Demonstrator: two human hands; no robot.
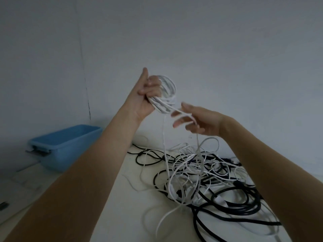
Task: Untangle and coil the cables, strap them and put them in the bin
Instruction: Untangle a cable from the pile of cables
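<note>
My left hand [148, 92] is raised in front of the wall and grips a small coil of white cable [167, 92], thumb pointing up. From the coil a white strand runs across the loosely curled fingers of my right hand [194, 120], just to the right and lower. That strand and another hang down into a tangled heap of white and black cables [206, 175] on the white table [115, 206]. A blue plastic bin [64, 145] stands at the left against the wall, its inside hidden from this angle.
Thick black cables [236, 206] spread toward the table's right front. A small dark object [3, 205] lies at the far left edge. The wall corner runs down behind the bin. Bare table lies between the bin and the heap.
</note>
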